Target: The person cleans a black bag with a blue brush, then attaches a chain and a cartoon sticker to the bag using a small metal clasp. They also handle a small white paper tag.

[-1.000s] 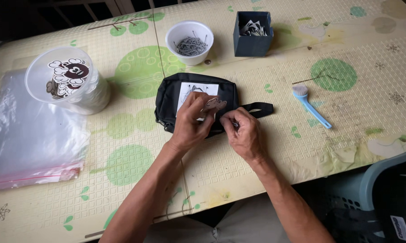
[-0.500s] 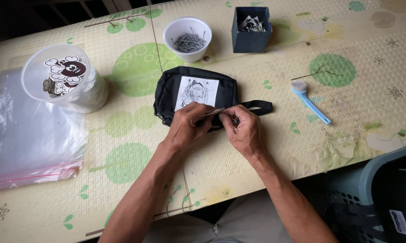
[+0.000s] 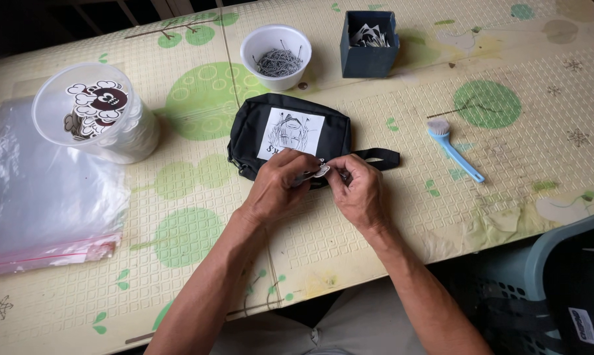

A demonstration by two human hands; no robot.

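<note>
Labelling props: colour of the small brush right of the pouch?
Light blue handle, white bristles: brush, clearest in the head view.

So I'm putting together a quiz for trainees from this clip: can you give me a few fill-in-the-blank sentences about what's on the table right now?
1. Both hands, left hand and right hand, meet at the near edge of a pouch coloured ____.
2. The round white bowl holds small ____ pieces.
3. The small brush right of the pouch has a ____ handle.
4. The dark box stands to the ____ of the bowl.

Missing words: black; metal; blue; right
</note>
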